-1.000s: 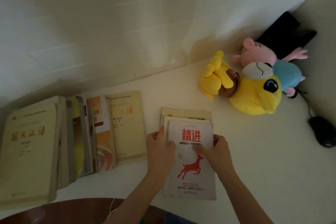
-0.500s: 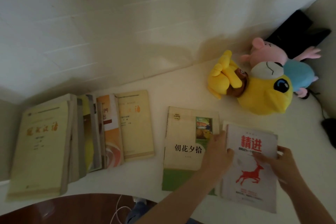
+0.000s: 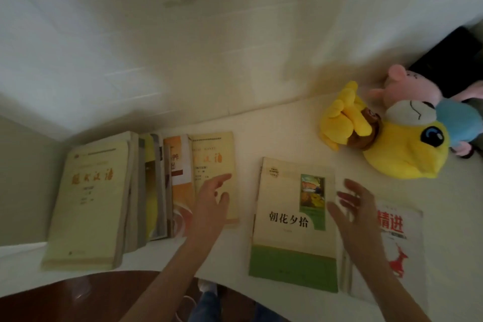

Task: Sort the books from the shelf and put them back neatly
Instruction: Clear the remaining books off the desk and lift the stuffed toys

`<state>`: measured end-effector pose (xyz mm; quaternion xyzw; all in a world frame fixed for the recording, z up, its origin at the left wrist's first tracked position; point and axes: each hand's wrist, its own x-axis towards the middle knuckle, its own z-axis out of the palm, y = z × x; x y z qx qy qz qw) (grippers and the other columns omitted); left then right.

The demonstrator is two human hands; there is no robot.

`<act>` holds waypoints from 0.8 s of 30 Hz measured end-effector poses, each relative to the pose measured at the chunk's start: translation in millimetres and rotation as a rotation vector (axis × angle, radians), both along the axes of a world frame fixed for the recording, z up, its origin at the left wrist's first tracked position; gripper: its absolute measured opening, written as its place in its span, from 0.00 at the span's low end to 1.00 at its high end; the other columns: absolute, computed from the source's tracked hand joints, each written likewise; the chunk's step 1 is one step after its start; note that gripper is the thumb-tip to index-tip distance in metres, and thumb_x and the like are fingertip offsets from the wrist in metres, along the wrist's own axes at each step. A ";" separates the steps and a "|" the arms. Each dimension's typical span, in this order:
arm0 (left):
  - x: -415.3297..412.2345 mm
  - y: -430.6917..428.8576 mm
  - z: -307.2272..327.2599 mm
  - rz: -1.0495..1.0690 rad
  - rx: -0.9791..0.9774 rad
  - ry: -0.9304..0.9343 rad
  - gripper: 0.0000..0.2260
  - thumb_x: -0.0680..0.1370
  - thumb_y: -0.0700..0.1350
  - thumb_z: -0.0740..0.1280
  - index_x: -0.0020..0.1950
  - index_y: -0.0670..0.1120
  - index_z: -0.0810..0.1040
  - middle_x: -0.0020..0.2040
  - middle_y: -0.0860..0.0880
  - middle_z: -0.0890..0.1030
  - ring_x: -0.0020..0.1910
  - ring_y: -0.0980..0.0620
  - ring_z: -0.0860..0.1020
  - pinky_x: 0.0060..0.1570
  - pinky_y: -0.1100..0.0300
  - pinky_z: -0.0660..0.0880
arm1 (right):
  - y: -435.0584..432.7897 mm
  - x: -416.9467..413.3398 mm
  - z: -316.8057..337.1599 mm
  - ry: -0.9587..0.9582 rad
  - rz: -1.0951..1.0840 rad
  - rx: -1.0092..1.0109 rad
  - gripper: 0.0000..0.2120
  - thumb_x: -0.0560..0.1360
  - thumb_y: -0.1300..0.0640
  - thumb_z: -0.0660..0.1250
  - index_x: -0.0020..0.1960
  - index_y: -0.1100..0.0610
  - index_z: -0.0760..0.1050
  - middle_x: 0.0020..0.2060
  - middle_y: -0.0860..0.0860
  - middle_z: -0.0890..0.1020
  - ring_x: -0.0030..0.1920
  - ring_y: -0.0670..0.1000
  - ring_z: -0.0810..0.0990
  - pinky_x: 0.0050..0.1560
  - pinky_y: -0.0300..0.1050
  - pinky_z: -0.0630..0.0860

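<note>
White table (image 3: 287, 128) against pale wall, filling most of view. At left end, slumped row of books (image 3: 88, 198), covers tilted up, biggest cream one with orange title outermost, smaller cream book (image 3: 217, 165) at row's right end. Near front edge, mid-table, green-banded book (image 3: 290, 217) lying flat, cover up. Just beside it on the right, white book with red deer (image 3: 402, 230), flat, partly hidden under right forearm. Toward back right corner, yellow plush (image 3: 400, 149) touching pink plush (image 3: 407, 86), black object (image 3: 449, 57) behind both in the corner. Left hand (image 3: 209, 206) over smaller cream book, fingers straight and spread, holding nothing; contact with cover unclear. Right hand (image 3: 358, 217) over seam between green-banded book and deer book, fingers spread, blurred, gripping nothing; touching or not, cannot tell. Dark brown rounded surface (image 3: 65, 298) below table's front edge, bottom left.
</note>
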<state>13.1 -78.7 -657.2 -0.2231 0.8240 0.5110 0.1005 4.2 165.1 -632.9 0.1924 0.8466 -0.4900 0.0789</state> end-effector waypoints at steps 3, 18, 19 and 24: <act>7.0 -39.5 4.9 0.097 -0.018 -0.013 0.16 0.81 0.38 0.60 0.65 0.54 0.72 0.66 0.53 0.71 0.61 0.53 0.73 0.55 0.60 0.74 | -81.5 -7.0 7.3 -0.161 0.221 -0.292 0.22 0.76 0.59 0.67 0.68 0.49 0.66 0.60 0.43 0.75 0.60 0.45 0.74 0.58 0.40 0.71; 20.4 -94.9 0.8 0.061 -0.113 0.004 0.19 0.79 0.33 0.60 0.67 0.50 0.71 0.69 0.50 0.67 0.61 0.60 0.66 0.51 0.79 0.68 | -202.8 -48.3 -59.5 -0.454 0.222 0.115 0.35 0.72 0.55 0.70 0.72 0.62 0.57 0.69 0.58 0.58 0.69 0.60 0.58 0.68 0.52 0.62; 21.3 -94.4 -0.3 0.046 -0.109 -0.002 0.19 0.79 0.33 0.60 0.68 0.48 0.70 0.69 0.50 0.67 0.60 0.61 0.65 0.46 0.82 0.67 | -201.9 -52.2 -66.5 -0.478 0.200 0.104 0.34 0.71 0.54 0.72 0.70 0.63 0.60 0.67 0.59 0.61 0.67 0.60 0.63 0.66 0.52 0.66; 23.2 -89.3 -3.8 0.015 -0.086 -0.062 0.20 0.80 0.36 0.60 0.70 0.49 0.68 0.72 0.52 0.62 0.63 0.60 0.65 0.59 0.67 0.67 | -191.6 -71.9 -98.6 -0.546 0.060 -0.109 0.40 0.55 0.51 0.79 0.63 0.64 0.70 0.57 0.58 0.77 0.54 0.59 0.78 0.52 0.56 0.79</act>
